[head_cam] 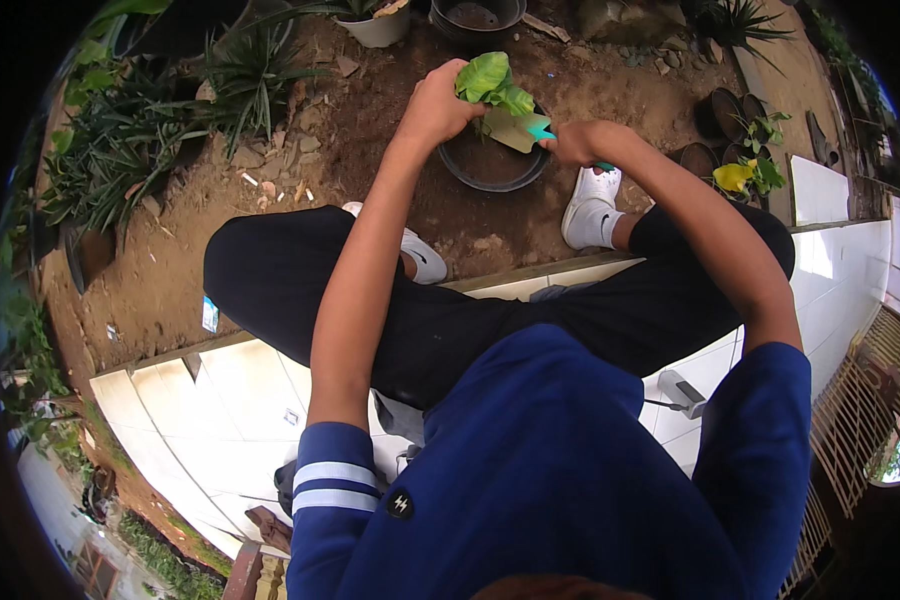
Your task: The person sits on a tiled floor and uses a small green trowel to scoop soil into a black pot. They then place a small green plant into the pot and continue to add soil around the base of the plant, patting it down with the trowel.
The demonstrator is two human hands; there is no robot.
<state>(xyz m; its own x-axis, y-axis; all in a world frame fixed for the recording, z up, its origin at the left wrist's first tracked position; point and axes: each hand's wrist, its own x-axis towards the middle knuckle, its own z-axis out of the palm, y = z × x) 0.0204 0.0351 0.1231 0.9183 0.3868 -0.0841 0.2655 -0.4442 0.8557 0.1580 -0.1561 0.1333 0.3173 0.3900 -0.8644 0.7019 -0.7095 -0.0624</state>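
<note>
Over a round black plant pot point(495, 182) on the bare soil, my left hand point(444, 103) grips a leafy green plant point(487, 81) low down, near its base. The plant's lower end is largely hidden by the hand and the tool. My right hand point(583, 142) is closed around the green handle of a hand trowel point(511, 130). The trowel's broad blade points left, over the pot and just below the leaves. Dark soil shows inside the pot, but I cannot tell whether the blade touches it.
Spiky potted plants point(251, 90) crowd the left. A white pot point(379, 28) and another black pot point(478, 16) stand beyond. Several small black pots point(716, 112) and a yellow-leaved plant point(735, 178) are at right. White tiles point(225, 390) form the ledge under me.
</note>
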